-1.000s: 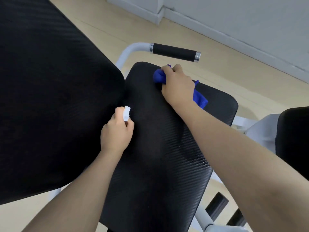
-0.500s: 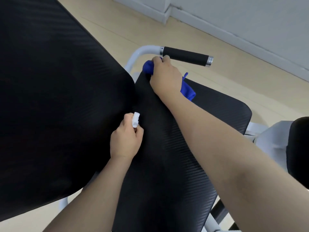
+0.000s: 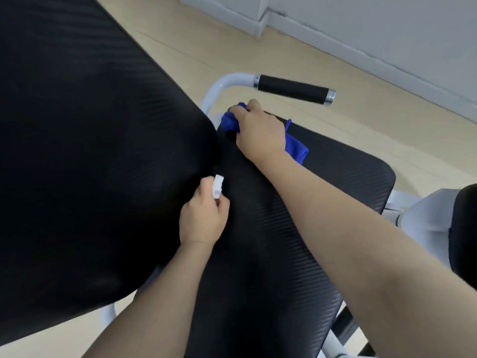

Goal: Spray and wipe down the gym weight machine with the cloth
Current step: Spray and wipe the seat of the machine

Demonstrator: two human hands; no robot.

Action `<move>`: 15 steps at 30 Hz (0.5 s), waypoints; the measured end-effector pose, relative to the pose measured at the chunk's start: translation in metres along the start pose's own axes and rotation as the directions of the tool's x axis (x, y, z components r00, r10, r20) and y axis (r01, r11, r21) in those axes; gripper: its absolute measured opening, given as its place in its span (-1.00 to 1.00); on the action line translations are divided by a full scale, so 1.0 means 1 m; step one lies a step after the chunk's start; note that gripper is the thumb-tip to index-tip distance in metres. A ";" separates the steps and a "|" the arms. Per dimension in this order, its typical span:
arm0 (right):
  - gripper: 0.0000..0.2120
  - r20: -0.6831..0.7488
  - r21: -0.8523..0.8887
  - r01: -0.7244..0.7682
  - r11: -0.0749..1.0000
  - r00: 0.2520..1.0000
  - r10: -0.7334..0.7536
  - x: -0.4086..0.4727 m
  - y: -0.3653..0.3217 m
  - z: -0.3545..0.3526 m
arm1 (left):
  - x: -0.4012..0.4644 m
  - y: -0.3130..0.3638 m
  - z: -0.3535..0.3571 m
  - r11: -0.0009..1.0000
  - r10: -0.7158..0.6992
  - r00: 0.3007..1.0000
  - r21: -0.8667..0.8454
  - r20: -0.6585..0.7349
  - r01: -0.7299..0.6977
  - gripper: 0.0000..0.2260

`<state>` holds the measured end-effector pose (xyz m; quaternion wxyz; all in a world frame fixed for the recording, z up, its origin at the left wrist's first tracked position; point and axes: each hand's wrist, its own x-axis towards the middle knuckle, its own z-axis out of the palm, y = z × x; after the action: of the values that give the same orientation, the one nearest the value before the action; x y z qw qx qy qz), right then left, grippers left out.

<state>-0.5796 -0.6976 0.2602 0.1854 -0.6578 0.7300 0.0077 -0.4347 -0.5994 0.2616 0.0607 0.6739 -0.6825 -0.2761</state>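
My right hand (image 3: 259, 131) grips a blue cloth (image 3: 296, 147) and presses it onto the far left corner of the black seat pad (image 3: 335, 182) of the weight machine. Part of the cloth bunches out past my fingers at the pad's edge. My left hand (image 3: 204, 218) is curled round a spray bottle; only its white nozzle (image 3: 218, 186) shows above my fingers. That hand sits at the gap between the seat pad and the large black back pad (image 3: 90, 151) on the left.
A white frame tube ends in a black foam handle (image 3: 293, 89) just beyond the seat. A second black pad (image 3: 464, 233) and white frame parts (image 3: 423, 213) stand at the right. Light wooden floor (image 3: 361, 120) and a white wall skirting lie beyond.
My right hand with the cloth slid from the middle of the pad's far edge to its far left corner, then drew slightly back from the handle. The left hand kept its grip.
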 end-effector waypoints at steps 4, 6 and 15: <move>-0.61 0.083 -0.004 0.119 0.993 0.989 -0.119 -0.035 -0.010 0.008 | -0.001 0.002 -0.002 1.000 -0.014 1.000 -0.012 0.017 0.014 -0.73; -0.61 0.147 0.014 0.172 0.985 0.974 -0.172 -0.065 -0.011 0.011 | -0.004 0.003 -0.005 1.000 -0.022 1.000 -0.020 0.017 0.022 -0.68; -0.61 0.034 -0.021 -0.072 0.997 0.997 0.072 -0.045 -0.007 0.003 | -0.028 -0.017 -0.021 0.994 0.108 0.992 -0.008 -0.059 -0.109 -0.74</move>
<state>-0.5693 -0.6543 0.2717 0.1911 -0.6325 0.7499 0.0328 -0.4074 -0.5775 0.2791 0.0991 0.6434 -0.7145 -0.2563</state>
